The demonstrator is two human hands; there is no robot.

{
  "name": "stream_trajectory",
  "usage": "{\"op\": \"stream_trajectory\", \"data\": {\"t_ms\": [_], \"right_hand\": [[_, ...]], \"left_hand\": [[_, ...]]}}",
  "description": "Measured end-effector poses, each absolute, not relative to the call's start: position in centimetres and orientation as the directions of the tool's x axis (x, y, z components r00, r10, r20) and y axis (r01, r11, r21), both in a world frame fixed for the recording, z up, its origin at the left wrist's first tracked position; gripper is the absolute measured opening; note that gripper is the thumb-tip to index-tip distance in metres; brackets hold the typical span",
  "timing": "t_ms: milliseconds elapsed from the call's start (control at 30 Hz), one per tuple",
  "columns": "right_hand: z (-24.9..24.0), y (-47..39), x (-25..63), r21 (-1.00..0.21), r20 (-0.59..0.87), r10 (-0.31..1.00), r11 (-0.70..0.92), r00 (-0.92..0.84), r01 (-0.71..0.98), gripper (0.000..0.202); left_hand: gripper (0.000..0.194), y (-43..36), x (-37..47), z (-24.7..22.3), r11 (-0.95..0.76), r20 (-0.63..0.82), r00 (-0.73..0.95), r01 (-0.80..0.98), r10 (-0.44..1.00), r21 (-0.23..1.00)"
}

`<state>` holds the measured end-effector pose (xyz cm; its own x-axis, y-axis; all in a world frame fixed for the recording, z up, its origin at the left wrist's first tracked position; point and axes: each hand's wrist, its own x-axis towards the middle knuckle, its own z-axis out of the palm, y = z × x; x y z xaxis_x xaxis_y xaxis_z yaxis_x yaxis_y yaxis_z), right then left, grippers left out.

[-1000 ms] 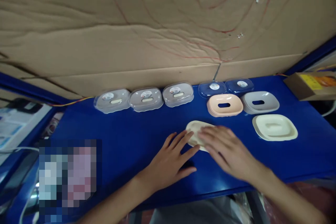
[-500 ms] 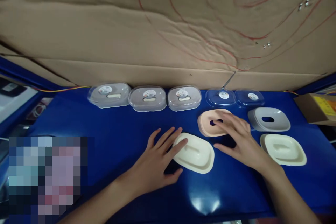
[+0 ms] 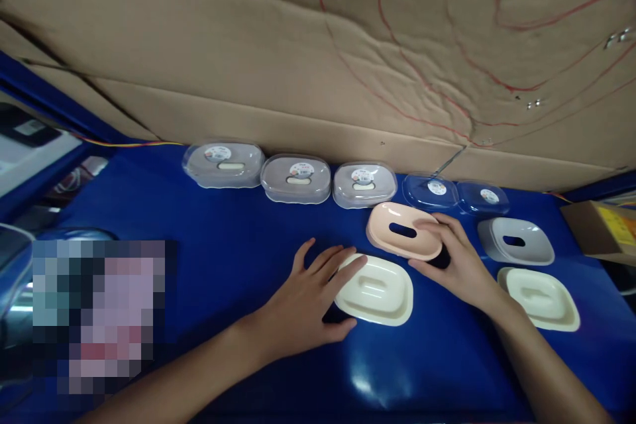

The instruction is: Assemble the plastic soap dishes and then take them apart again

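A white oval dish (image 3: 380,291) lies on the blue table (image 3: 238,232). My left hand (image 3: 315,291) has its fingers spread at the dish's left edge, with the index finger over the rim. Behind that dish is a pink oval tray (image 3: 385,218) with a slot in its middle. My right hand (image 3: 454,262) has its fingers and thumb around the right end of the pink tray. To the right are a grey slotted tray (image 3: 534,242) and a second white dish (image 3: 544,301).
Three lidded grey containers (image 3: 297,179) and two clear lids (image 3: 431,192) line the back, below a cardboard wall (image 3: 238,59). A cardboard box (image 3: 591,232) is at the right edge. A pixelated patch covers the lower left.
My right hand has closed on the pink tray's right end, and the tray now looks tilted. My left hand remains by the white dish. The whole view has shifted and turned slightly.
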<state>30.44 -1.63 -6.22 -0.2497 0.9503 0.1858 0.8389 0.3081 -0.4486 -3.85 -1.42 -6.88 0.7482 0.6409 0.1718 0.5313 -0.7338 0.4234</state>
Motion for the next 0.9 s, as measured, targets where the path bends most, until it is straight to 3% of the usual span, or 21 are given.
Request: {"op": "stream_trajectory", "data": {"t_ms": [167, 300, 633, 800, 900], "right_hand": [[-5.8, -3.0, 28.4, -0.560, 0.231, 0.906, 0.421, -0.354, 0.713, 0.060], [-7.3, -4.7, 26.6, -0.485, 0.133, 0.881, 0.457, -0.453, 0.746, 0.066], [-7.6, -4.8, 26.0, -0.451, 0.126, 0.849, 0.510, -0.513, 0.732, 0.081], [-7.6, -4.2, 26.4, -0.466, 0.029, 0.833, 0.500, -0.552, 0.730, 0.093], [-7.0, -3.2, 28.5, -0.477, 0.084, 0.869, 0.464, -0.487, 0.747, 0.089]], "left_hand": [[0.106, -1.2, -3.9, -7.3, -0.614, 0.168, 0.618, 0.635, 0.768, 0.469], [0.121, -0.9, -4.2, -7.9, -0.610, 0.184, 0.606, 0.637, 0.774, 0.470], [0.106, -0.5, -4.3, -7.2, -0.649, 0.156, 0.670, 0.593, 0.726, 0.476], [0.097, -0.5, -4.3, -7.0, -0.641, 0.121, 0.678, 0.600, 0.725, 0.478], [0.096, -0.4, -4.3, -6.9, -0.653, 0.121, 0.687, 0.599, 0.716, 0.465]]}}
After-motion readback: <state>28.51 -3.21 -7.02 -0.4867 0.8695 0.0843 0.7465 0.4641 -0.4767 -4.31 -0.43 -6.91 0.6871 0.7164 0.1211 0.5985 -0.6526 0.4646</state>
